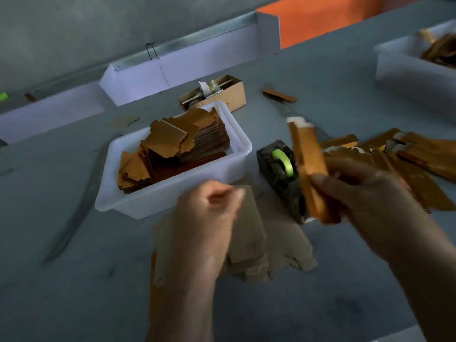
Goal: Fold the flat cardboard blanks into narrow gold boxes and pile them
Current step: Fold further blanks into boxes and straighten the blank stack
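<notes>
**Folded box in the right hand, pile just beyond it**

Nearest: pale flat cardboard blanks spread on the grey table, plain side up, partly under the left wrist. Above them, left hand, blurred, fingers curled loosely inward toward the thumb; nothing gold seen in it, and impossible to tell whether a scrap of tape sits between the tips.

A little higher and to the right: right hand, fingers and thumb wrapped round the lower end of a narrow gold box. Long axis steeply tilted, near end down at the palm, far end up and leaning slightly left, with a pale flap showing at the top. Directly behind the box, touching nothing of it as far as can be told: dark tape dispenser with a green roll.

Key relation for the next move, as a judgement: pile of finished boxes lies to the right of and beyond the right hand, near it, well away from the left hand. Probably a short swing rightward, long axis laid down to match the pile.

Farther left: white tray stacked with gold blanks. Behind it, a small brown carton.
</notes>
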Motion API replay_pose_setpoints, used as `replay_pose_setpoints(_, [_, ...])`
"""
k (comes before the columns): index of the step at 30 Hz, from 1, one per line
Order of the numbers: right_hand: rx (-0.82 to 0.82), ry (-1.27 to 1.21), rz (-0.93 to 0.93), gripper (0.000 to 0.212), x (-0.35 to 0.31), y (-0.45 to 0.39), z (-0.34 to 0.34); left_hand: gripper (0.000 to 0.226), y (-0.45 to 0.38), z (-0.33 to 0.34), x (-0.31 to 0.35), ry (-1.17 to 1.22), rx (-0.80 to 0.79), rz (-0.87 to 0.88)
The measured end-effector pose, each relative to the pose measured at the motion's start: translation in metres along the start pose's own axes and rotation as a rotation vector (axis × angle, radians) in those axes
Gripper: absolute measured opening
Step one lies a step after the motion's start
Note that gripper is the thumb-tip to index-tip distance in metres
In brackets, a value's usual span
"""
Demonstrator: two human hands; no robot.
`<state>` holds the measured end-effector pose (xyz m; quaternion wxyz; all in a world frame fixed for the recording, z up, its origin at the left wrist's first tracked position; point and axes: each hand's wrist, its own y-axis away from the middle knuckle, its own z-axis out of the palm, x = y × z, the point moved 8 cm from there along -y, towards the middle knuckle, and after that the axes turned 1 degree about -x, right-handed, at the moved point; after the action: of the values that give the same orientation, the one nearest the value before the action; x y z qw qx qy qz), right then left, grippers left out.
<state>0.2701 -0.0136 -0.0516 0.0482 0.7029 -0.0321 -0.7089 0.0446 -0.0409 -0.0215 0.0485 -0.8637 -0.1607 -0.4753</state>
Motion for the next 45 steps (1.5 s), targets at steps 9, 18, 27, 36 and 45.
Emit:
replay_pose_setpoints(9, [0.495,0.987,-0.015,0.027,-0.002,-0.043,-0.087,0.034,-0.015,-0.028,-0.054,-0.651,0.025,-0.185])
replay_pose_setpoints(18, [0.588,0.916,-0.154,0.032,-0.012,-0.019,-0.069,0.017,-0.011,-0.034,-0.022,-0.909,0.266,-0.130])
replay_pose_setpoints(27, [0.511,0.828,-0.293,0.028,-0.024,0.000,-0.042,0.012,-0.010,-0.027,-0.020,-0.583,0.287,-0.001])
replay_pose_setpoints(36, [-0.331,-0.352,0.098,0.029,0.012,0.032,0.062,0.018,0.043,0.031,0.064,-0.597,0.310,0.548])
replay_pose_setpoints(45, [-0.099,-0.421,0.220,0.022,0.042,0.020,0.049,0.026,0.033,0.056,0.035,-0.162,-0.180,0.372])
